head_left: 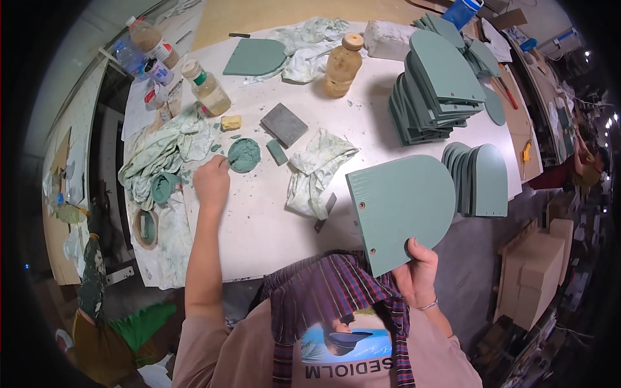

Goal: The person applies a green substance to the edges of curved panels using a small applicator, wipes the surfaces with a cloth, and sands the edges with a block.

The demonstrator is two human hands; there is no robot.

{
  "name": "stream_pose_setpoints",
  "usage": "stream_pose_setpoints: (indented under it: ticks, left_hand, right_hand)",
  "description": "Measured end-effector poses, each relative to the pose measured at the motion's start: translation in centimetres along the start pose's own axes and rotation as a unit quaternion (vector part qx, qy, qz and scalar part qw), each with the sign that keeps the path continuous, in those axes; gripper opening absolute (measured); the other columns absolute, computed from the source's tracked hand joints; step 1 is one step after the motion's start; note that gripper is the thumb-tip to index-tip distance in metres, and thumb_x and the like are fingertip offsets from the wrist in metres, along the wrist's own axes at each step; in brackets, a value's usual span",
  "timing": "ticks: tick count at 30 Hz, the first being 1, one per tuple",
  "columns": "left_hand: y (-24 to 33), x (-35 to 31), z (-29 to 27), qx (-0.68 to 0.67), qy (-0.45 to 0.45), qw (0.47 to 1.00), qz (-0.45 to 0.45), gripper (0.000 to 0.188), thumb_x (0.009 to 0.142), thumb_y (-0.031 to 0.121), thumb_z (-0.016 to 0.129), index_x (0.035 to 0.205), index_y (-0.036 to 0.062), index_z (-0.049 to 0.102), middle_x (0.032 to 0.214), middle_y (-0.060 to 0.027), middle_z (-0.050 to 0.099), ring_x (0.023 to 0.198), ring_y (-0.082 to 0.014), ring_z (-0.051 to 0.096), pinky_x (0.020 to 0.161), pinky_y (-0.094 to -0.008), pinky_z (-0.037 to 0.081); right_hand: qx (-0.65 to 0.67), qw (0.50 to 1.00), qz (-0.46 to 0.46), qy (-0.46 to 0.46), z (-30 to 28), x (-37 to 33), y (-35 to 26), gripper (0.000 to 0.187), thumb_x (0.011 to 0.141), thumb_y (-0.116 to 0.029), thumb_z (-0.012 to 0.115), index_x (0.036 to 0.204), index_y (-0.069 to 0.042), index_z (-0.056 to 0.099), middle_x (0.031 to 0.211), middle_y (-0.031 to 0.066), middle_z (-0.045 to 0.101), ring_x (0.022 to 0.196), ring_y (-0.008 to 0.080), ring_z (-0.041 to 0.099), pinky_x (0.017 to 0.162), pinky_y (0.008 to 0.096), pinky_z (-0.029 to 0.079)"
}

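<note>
Steadily, a pale green arched panel rests in the right hand, left hand at the putty

Seen from the head camera, the two hands are well apart. The right hand grips the arched panel by its lower right edge, thumb on the upper face; the panel is tilted, reaching up and left from that hand, its two holes along the straight edge nearer the left hand. The left hand, well to the panel's left, has its fingers curled beside the green putty in a shallow round dish; whether they pinch anything I cannot tell.

Between the hands, on the white table, lies a crumpled stained cloth, with a small green block and a grey square block near it. Beyond the held panel stands a tall stack of green panels; just right of it, a shorter upright row.
</note>
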State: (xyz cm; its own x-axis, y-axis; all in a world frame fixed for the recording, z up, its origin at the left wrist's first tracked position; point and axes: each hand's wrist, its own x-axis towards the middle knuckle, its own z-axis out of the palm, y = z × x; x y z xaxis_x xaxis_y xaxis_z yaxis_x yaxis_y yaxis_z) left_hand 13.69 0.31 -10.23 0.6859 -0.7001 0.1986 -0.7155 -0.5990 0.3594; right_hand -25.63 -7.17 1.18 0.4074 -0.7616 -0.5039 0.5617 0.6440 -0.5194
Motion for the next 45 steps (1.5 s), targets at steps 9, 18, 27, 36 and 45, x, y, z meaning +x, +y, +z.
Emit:
stream_pose_setpoints:
  ticks: [9,18,27,36,45]
  left_hand:
    - [0.0,0.2,-0.3,-0.076,-0.004,0.996,-0.039,0.012,0.084,0.017,0.061,0.084,0.0089,0.069,0.070,-0.0191,0.064,0.069,-0.0396,0.063,0.065,-0.0477,0.048]
    - [-0.6,-0.4,0.2,-0.011,-0.001,1.000,-0.017,0.012,0.084,0.017,0.062,0.085,0.0088,0.070,0.070,-0.0188,0.064,0.069,-0.0393,0.063,0.064,-0.0480,0.048]
    - [-0.9,0.2,0.9,0.048,0.012,0.999,0.019,0.011,0.085,0.017,0.060,0.084,0.0083,0.068,0.067,-0.0189,0.063,0.066,-0.0394,0.063,0.062,-0.0486,0.048]
    - [0.1,0.5,-0.3,-0.003,0.012,1.000,0.024,0.012,0.084,0.016,0.059,0.082,0.0076,0.068,0.069,-0.0205,0.064,0.067,-0.0400,0.063,0.063,-0.0492,0.048]
    - [-0.3,-0.1,-0.5,0.033,-0.007,0.999,0.002,0.013,0.084,0.017,0.059,0.081,0.0071,0.067,0.068,-0.0208,0.063,0.067,-0.0411,0.062,0.062,-0.0495,0.048]
  right_hand:
    - [0.001,1.000,-0.001,0.000,0.1,0.2,0.0,0.051,0.087,-0.010,0.064,0.133,0.001,0.045,0.127,0.0140,0.056,0.118,0.0306,0.055,0.102,0.0479,0.045]
    - [0.000,1.000,0.001,-0.008,0.1,0.2,-0.1,0.051,0.087,-0.010,0.064,0.133,0.002,0.045,0.127,0.0152,0.056,0.117,0.0309,0.056,0.101,0.0477,0.046]
    - [0.010,1.000,0.000,-0.018,0.2,0.0,0.0,0.051,0.086,-0.009,0.064,0.132,0.002,0.045,0.127,0.0147,0.056,0.118,0.0300,0.055,0.103,0.0468,0.044]
    - [0.011,1.000,-0.012,-0.009,-0.3,-0.2,0.1,0.051,0.086,-0.009,0.064,0.132,0.002,0.045,0.127,0.0148,0.056,0.118,0.0303,0.055,0.103,0.0471,0.044]
    - [0.006,1.000,-0.003,-0.007,-0.3,-0.4,0.1,0.052,0.087,-0.009,0.063,0.133,0.003,0.044,0.128,0.0150,0.056,0.118,0.0306,0.055,0.103,0.0474,0.044]
